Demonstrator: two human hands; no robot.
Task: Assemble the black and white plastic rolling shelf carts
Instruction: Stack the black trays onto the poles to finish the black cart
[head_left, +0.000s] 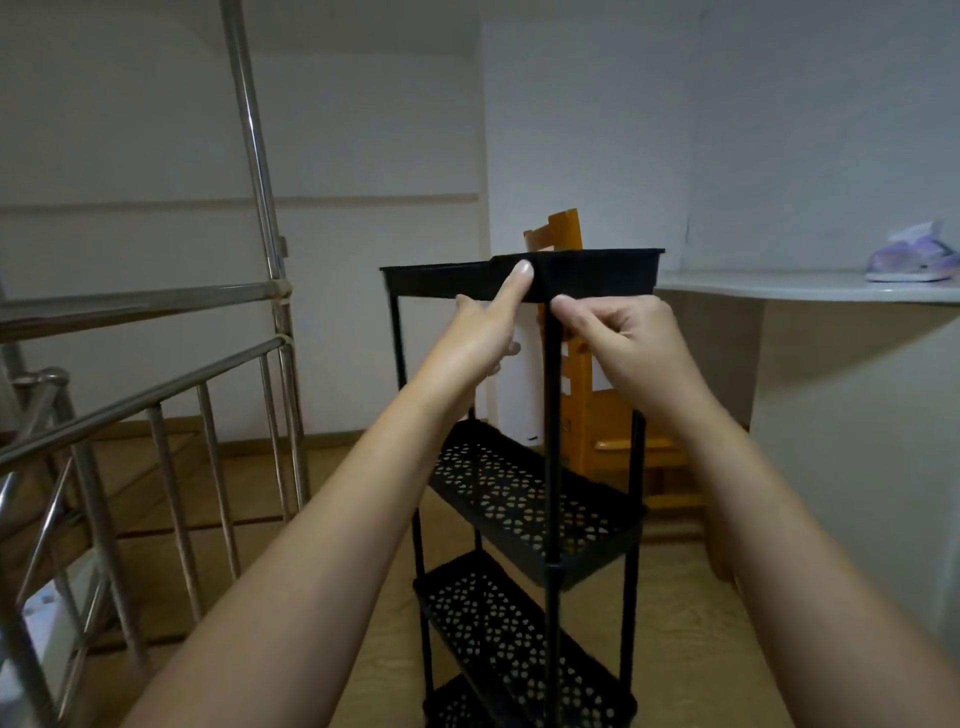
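Two hands meet at the near corner of the black cart's (524, 519) top tray (597, 275): the left hand (485, 338) grips the tray, thumb on its wall, and the right hand (623, 340) pinches the post (551, 441) just beneath.

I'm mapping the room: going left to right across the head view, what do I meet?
Steel railing, left hand gripping the top tray, right hand pinching the corner pole, white ledge, purple pack.

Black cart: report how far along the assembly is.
Done: three perforated lower shelves are mounted, and the top shelf is up. In hand: the left hand grips the top shelf at its near corner while the right hand pinches the top of the near post under it. Left: probably seating that corner; casters and any white cart are out of view.
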